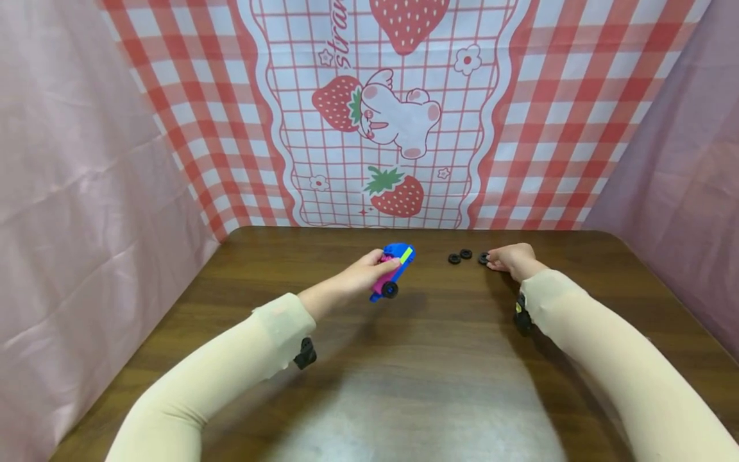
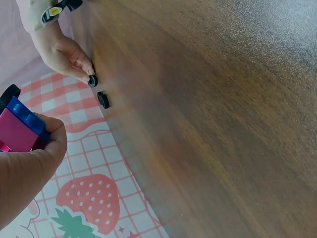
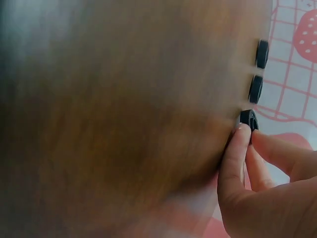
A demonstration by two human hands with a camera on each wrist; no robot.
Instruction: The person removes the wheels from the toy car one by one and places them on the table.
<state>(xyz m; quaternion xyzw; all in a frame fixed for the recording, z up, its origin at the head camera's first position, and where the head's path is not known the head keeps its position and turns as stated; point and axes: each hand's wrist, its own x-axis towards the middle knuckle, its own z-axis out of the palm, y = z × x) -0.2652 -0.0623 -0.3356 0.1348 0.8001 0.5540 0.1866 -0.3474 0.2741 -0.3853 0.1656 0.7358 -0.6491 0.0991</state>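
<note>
My left hand [image 1: 362, 272] grips a toy car [image 1: 383, 277] with a pink and blue body and a lime-yellow strip, held above the table left of the wheels. One black wheel [image 1: 390, 290] is fitted on the side facing me; part of the car is covered by my fingers. Farther right, my right hand [image 1: 511, 258] pinches a loose black wheel [image 3: 247, 118] between thumb and fingertips, close over the tabletop. Two more black wheels, one nearer [image 1: 454, 258] and one farther back [image 1: 466, 254], lie side by side just left of that hand.
The brown wood-grain table [image 1: 439, 359] ends at a red-checked strawberry cloth [image 1: 398, 147] hanging behind it. Pink curtains hang at the left [image 1: 104, 192] and right [image 1: 664, 167].
</note>
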